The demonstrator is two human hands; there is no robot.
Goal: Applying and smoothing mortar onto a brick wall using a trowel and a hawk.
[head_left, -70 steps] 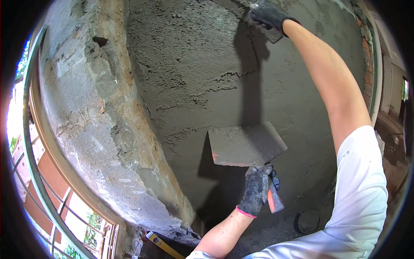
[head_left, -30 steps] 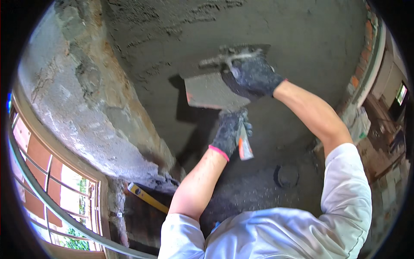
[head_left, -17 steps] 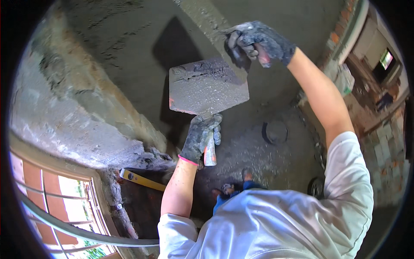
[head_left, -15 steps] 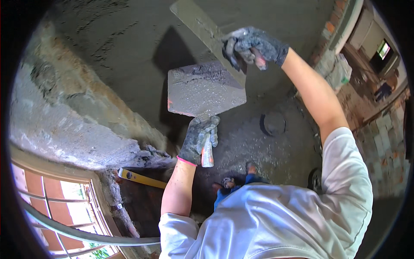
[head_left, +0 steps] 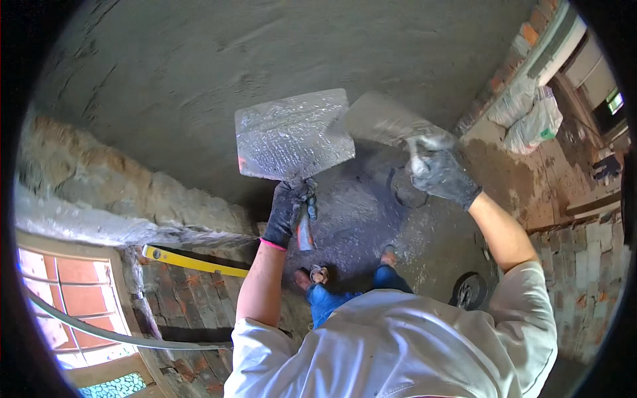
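Swung rightward since that last frame, the flat grey rectangular metal trowel [head_left: 385, 119], clutched by the black-gloved right hand [head_left: 443, 174], aims its long axis left toward the mortar-wet grey five-sided board [head_left: 292, 136], handle [head_left: 305, 235] gripped in the black-gloved left hand [head_left: 290, 207]; contact's too blurred!

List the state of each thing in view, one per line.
Left hand: gloved, closed on the board's handle.
Board: held up, coated grey, shiny and wet-looking.
Right hand: gloved, closed on the trowel.
Trowel: blurred, blade by the board's right edge; contact unclear.
Wall: coated grey, mostly smooth, with rough marks at left.
Level: not held, slightly slanted.
Window: barred; open or closed unclear.
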